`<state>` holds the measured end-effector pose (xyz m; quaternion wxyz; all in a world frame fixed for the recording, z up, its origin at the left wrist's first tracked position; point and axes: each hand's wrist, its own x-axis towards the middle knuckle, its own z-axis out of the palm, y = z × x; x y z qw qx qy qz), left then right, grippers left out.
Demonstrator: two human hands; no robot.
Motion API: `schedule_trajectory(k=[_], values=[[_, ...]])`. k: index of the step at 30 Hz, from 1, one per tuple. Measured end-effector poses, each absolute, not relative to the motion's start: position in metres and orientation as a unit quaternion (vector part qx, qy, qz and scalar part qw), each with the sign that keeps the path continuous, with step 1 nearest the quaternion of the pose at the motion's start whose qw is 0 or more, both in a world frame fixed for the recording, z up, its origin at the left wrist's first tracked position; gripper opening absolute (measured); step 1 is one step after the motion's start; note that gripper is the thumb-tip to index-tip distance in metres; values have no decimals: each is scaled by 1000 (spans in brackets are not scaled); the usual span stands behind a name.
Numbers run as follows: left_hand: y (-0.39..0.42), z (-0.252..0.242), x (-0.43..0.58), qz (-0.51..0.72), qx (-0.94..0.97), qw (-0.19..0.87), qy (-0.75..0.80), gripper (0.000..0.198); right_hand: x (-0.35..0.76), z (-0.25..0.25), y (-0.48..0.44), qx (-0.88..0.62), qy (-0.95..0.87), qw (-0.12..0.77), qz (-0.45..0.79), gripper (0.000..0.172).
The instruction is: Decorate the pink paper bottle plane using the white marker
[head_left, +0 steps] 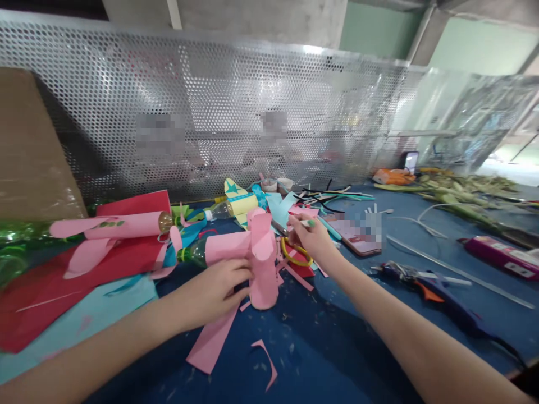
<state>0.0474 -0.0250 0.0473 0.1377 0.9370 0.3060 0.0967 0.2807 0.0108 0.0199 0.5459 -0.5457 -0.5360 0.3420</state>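
Note:
A plastic bottle wrapped in pink paper, made up as a toy plane (227,247), lies in front of me, its green neck pointing left. Its rounded pink wing (264,280) reaches toward me. My left hand (223,283) is closed with bent fingers on the plane beside the wing. Just right of the plane, my right hand (314,235) pinches a slim white stick with a green end (309,223), like a pen. Beneath that hand are scissors with a yellow handle (297,252), lying on paper scraps. A pink strip (213,342) extends below my left hand.
Another pink bottle plane (126,224) rests on red paper (42,303) at left. A yellow-and-blue one (240,206) lies behind. On the right are a phone (357,238), a hot glue gun (442,303) with its cord, a glue stick (463,272) and a purple package (501,255).

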Motion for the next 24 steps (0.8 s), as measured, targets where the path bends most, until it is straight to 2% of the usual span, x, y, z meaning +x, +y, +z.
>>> schedule_trajectory(k=[3,8,11,14,19,24], values=[[-23,29,49,94,942,100,305,29,294,43,3,-557,-529,519,375,36],[-29,18,50,130,931,99,325,38,298,62,-26,-525,-559,471,437,25],[-34,14,52,143,929,117,319,37,286,55,-39,-493,-576,464,458,19],[-37,11,54,150,932,121,306,36,273,42,-44,-485,-591,454,458,30],[-39,5,51,156,940,108,283,33,268,23,-47,-448,-570,540,427,33],[-40,1,49,174,944,79,270,32,271,6,-52,-461,-575,517,434,32]])
